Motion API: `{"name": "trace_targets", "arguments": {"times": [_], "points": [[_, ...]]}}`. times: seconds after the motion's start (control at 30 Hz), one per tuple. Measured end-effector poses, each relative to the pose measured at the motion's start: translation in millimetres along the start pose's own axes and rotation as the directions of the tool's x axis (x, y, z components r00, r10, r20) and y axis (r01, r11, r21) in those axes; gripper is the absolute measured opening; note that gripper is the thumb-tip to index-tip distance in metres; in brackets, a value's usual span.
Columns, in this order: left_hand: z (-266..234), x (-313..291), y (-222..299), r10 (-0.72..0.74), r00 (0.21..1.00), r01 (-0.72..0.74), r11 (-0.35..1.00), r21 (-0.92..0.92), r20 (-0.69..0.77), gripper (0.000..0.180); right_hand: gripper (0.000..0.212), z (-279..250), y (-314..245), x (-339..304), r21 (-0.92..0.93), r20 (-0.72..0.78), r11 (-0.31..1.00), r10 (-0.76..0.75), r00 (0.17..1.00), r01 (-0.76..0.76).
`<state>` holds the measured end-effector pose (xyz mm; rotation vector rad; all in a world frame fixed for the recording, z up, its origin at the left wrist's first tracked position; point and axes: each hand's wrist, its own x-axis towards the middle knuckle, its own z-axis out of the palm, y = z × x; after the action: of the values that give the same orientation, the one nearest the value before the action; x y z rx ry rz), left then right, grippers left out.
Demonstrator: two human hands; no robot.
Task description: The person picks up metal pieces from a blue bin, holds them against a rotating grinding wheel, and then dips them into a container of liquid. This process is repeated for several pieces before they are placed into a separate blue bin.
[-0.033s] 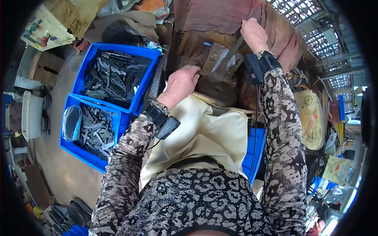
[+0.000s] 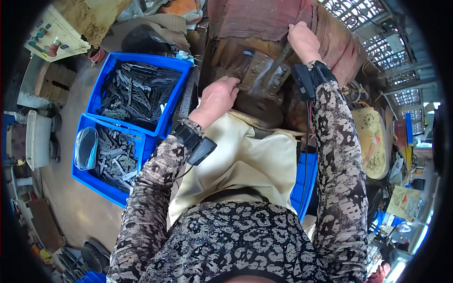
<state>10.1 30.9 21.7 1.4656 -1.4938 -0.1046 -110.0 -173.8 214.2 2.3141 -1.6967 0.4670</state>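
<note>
Ahead of me is a wet, brown-stained machine block under a hanging reddish-brown cloth. My right hand is closed around the upper end of a flat bar-like lever, which slants down onto the block. My left hand is at the block's left side, its fingers bent and pressed together; what they hold, if anything, is hidden. A dark rounded part lies below the block. Black devices are strapped on both wrists, and a cream apron covers my lap.
At my left stand two blue bins: the far bin is full of dark flat metal strips, the near bin holds greyer strips and a clear plastic container. A control box is at far left. A stained cream pad is at right.
</note>
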Motion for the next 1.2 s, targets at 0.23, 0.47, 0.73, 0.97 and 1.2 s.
{"name": "trace_targets", "arguments": {"times": [0.23, 0.47, 0.73, 0.97, 1.2], "points": [[-19.8, 26.7, -12.0, -0.059, 0.991, 0.036, 0.982, 0.183, 0.123, 0.028, 0.04, -4.8, 18.6, -43.3, 0.082, -0.017, 0.987, -0.135, 0.991, 0.136], [-7.3, 33.8, -20.4, -0.073, 0.969, -0.011, 0.942, 0.336, 0.235, 0.039, 0.028, -19.5, 21.2, -214.8, 0.27, -0.103, 0.903, -0.316, 0.943, 0.333], [16.2, 37.6, -36.3, 0.131, 0.829, -0.379, 0.847, 0.374, 0.544, 0.031, 0.029, 3.7, 30.7, -339.8, 0.296, -0.045, 0.849, -0.446, 0.894, 0.439], [32.8, 35.1, -57.8, 0.084, 0.727, -0.481, 0.771, 0.418, 0.682, 0.016, 0.034, 6.0, 26.8, -355.4, 0.307, 0.079, 0.857, -0.457, 0.886, 0.415], [16.4, 12.2, -71.9, -0.052, 0.718, -0.517, 0.628, 0.582, 0.694, 0.016, 0.043, -4.8, 16.4, -353.0, 0.633, 0.218, 0.733, -0.478, 0.851, 0.249]]}}
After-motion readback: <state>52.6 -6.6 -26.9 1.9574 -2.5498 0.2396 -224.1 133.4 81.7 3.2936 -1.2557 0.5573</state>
